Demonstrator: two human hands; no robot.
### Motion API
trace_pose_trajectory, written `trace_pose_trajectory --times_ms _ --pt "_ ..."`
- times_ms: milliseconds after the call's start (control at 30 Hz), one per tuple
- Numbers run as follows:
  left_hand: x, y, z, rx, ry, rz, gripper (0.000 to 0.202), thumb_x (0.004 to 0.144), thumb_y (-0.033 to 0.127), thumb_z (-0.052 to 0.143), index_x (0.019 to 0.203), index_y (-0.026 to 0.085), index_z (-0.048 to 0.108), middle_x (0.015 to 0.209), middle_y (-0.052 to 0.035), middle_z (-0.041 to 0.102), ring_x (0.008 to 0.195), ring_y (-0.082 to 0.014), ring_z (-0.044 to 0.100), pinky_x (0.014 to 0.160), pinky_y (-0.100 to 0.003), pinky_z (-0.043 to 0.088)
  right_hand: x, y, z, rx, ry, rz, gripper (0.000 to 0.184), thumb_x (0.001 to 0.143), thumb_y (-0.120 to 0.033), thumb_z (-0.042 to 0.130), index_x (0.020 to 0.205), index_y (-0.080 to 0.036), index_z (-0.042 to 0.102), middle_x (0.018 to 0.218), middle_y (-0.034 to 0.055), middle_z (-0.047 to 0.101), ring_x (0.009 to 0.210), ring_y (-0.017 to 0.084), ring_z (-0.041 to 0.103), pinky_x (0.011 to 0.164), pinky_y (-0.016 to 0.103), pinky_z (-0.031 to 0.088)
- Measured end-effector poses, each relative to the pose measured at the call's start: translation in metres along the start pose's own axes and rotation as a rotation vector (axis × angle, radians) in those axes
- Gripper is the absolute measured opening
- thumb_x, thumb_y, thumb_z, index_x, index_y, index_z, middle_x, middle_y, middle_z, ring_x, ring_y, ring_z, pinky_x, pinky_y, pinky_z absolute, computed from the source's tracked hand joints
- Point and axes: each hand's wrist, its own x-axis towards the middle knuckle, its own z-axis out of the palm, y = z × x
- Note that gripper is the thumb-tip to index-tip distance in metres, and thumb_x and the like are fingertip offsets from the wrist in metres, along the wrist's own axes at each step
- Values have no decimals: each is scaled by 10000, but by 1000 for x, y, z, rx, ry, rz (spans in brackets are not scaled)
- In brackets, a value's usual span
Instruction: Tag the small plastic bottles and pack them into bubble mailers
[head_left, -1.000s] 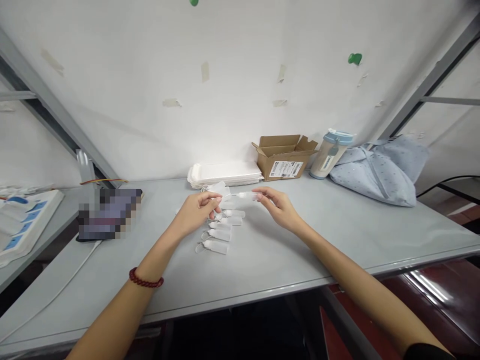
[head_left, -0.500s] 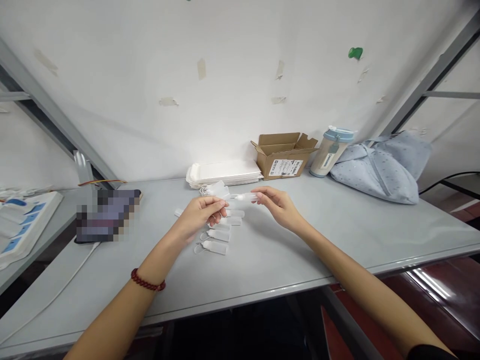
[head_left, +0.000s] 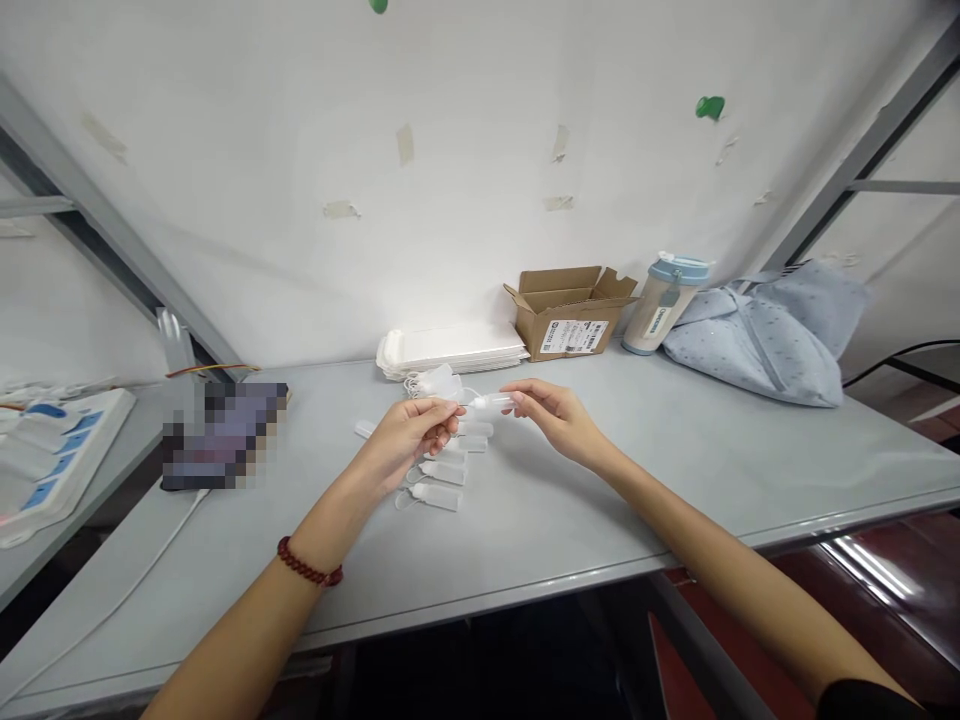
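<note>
translucent plastic bottle (head_left: 491, 403), matt table (head_left: 675, 470) (grey)

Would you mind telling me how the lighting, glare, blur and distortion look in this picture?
Head view: soft, even light, with a bright patch on the wall; glare streaks on the red surface at lower right; the wide lens splays the metal posts outward; a pixelated block hides something at left; the translucent bottle pinched between left hand and right hand barely stands out.
</note>
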Motion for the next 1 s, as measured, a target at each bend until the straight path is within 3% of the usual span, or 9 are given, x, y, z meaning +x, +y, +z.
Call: trace_pose_trajectory --times_ms 233,467,767,1000 --pt "-3 4 0 -69 1 6 247 732 369 633 800 132 647 665 -6 512 521 -65 391 463 -201 297 -5 -10 4 -70 19 -65 308 876 -418 456 993 -186 622 829 53 666 771 170 589 673 291 480" --pt "-6 8 -1 -128 -13 8 210 739 334 630 783 129 650 669 -1 499 525 -60 387 473 -201 308 -8 -10 6 -87 145 -71 292 873 -407 467 982 -191 631 833 51 670 744 163 617 669 287 492" --pt "-4 6 1 -101 -15 19 240 744 354 618 812 127 650 677 -15 497 536 -72 392 472 -202 319 -8 -12 8 -116 133 -87 298 867 -423 470 978 -203 638 826 51 673 721 165 620 627 281 492" --pt "-6 7 2 -136 -15 4 220 741 348 631 781 134 663 664 -2 497 532 -63 400 475 -200 319 -8 -10 8 -83 155 -89 265 875 -391 473 984 -208 631 829 40 675 740 156 621 682 283 493"
